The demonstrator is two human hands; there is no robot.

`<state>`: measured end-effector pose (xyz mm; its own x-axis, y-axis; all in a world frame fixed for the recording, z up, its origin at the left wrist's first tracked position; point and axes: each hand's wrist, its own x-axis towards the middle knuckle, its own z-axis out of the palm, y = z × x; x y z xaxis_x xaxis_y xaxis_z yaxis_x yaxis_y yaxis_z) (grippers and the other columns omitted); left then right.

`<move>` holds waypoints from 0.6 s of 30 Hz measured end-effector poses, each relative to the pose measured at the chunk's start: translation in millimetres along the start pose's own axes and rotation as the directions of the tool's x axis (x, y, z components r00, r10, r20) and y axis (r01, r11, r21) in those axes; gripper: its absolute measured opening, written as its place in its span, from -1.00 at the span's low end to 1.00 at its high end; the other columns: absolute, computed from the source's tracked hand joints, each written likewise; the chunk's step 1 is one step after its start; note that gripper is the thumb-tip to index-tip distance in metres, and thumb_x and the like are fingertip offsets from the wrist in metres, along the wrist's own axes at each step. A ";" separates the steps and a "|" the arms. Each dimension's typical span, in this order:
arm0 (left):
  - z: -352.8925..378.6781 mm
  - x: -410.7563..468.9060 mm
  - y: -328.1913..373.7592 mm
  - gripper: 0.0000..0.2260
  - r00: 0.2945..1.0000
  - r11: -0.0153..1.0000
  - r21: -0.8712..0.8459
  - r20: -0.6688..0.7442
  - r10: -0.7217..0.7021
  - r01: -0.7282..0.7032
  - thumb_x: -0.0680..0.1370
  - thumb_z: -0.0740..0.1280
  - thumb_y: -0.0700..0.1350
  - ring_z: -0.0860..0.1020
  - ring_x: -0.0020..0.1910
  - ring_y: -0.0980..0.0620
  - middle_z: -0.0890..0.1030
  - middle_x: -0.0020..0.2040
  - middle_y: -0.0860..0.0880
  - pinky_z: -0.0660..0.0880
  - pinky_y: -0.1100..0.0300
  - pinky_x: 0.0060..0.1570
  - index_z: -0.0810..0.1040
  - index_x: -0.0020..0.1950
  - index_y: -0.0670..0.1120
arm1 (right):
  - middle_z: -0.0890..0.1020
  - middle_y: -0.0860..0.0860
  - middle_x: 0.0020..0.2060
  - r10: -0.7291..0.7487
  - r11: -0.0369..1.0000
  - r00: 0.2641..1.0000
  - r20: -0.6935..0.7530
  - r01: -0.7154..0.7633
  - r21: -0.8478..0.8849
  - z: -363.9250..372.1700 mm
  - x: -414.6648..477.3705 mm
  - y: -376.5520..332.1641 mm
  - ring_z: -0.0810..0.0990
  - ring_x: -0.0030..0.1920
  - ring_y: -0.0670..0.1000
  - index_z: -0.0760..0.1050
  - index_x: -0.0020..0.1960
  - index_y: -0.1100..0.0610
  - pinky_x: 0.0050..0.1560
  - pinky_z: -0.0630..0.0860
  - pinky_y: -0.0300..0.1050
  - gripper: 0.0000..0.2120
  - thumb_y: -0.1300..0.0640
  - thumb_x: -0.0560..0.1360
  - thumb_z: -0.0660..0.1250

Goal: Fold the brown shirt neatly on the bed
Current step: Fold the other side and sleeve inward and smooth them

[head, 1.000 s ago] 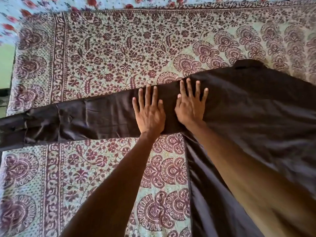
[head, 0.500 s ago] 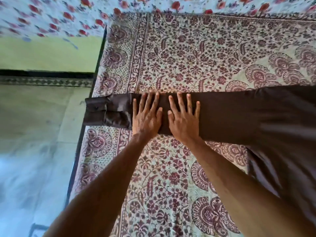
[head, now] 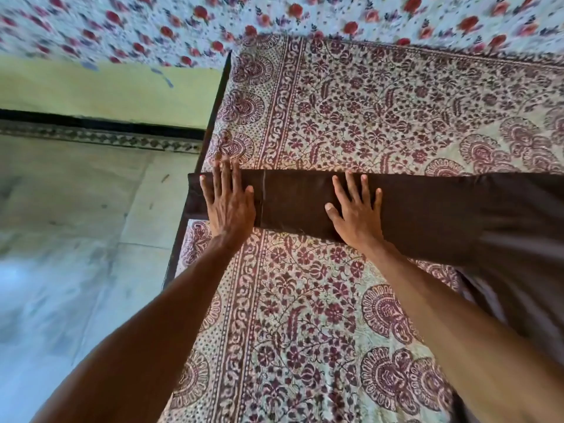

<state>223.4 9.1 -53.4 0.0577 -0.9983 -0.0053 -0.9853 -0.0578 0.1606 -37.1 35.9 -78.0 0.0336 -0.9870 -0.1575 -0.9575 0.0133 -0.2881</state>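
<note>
The brown shirt point(head: 442, 215) lies on the bed point(head: 381, 111), which is covered by a maroon and cream patterned sheet. One long sleeve stretches left across the sheet, and its cuff hangs slightly over the bed's left edge. My left hand point(head: 229, 206) rests flat on the cuff end, fingers spread. My right hand point(head: 357, 215) presses flat on the middle of the sleeve, fingers apart. The shirt's body spreads out at the right and runs off the frame, partly hidden by my right forearm.
The bed's left edge point(head: 195, 166) drops to a pale tiled floor point(head: 76, 239). A yellow wall point(head: 106, 90) with a dark skirting band stands at the far left. A red flowered cloth point(head: 274, 16) lies along the far side of the bed.
Both hands slid left along the sleeve, then spread apart: the left hand reached the cuff at the bed's edge, the right stayed mid-sleeve. The sleeve lies flatter.
</note>
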 end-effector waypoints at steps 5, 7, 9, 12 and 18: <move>-6.6 -38.5 60.5 -0.60 0.974 0.964 -0.148 0.016 0.227 -0.222 0.55 0.25 -0.06 0.26 0.44 -0.14 0.38 0.41 -0.12 0.14 -0.11 0.45 0.41 0.37 -0.11 | 0.55 0.09 0.28 0.149 0.952 0.945 -0.293 -0.057 0.302 -25.9 -29.7 23.5 0.43 0.33 0.13 0.50 0.29 0.17 0.37 0.35 -0.01 -0.66 0.20 0.52 0.31; -4.1 -47.6 89.0 -0.68 0.962 0.944 -0.196 0.001 0.271 -0.266 0.52 0.28 -0.10 0.38 0.30 -0.12 0.46 0.30 -0.09 0.30 -0.04 0.29 0.49 0.26 -0.09 | 0.63 0.04 0.10 0.204 0.963 0.916 -0.347 -0.125 0.237 -37.5 -45.7 48.3 0.52 0.15 0.11 0.57 0.16 0.12 0.20 0.45 -0.04 -0.75 0.23 0.49 0.32; -1.9 -55.7 125.3 -0.78 0.957 0.928 -0.244 -0.005 0.290 -0.282 0.50 0.29 -0.14 0.46 0.11 -0.10 0.51 0.14 -0.07 0.37 0.04 0.07 0.54 0.14 -0.06 | 0.63 0.03 0.04 0.263 0.958 0.895 -0.360 -0.197 0.211 -51.8 -58.6 83.8 0.54 0.08 0.12 0.58 0.09 0.10 0.13 0.45 -0.06 -0.78 0.25 0.47 0.31; -4.8 -69.6 183.5 -0.87 0.950 0.896 -0.375 0.101 0.296 -0.240 0.53 0.25 -0.11 0.57 -0.07 -0.12 0.61 -0.04 -0.06 0.40 0.08 -0.16 0.56 0.01 0.00 | 0.59 0.05 0.09 0.333 0.935 0.889 -0.313 -0.270 0.229 -76.2 -69.8 141.4 0.55 0.11 0.12 0.56 0.14 0.11 0.11 0.44 -0.07 -0.74 0.29 0.49 0.26; 1.0 -102.0 296.8 -0.66 0.818 0.919 -0.340 0.459 0.348 -0.200 0.52 0.27 0.18 0.63 -0.01 -0.21 0.68 -0.07 -0.15 0.50 0.07 -0.11 0.64 -0.04 -0.06 | 0.30 -0.07 0.45 0.165 0.983 0.986 -0.019 -0.163 0.085 -123.7 -52.2 228.7 0.54 0.20 0.15 0.30 0.44 0.01 0.12 0.51 0.06 -0.47 0.28 0.51 0.25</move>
<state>-75.1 93.8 -6.2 -0.3689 -0.8384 -0.4012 -0.8623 0.1476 0.4845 -293.3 70.6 -18.8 -0.1298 -0.9741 -0.1852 -0.9223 0.1872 -0.3381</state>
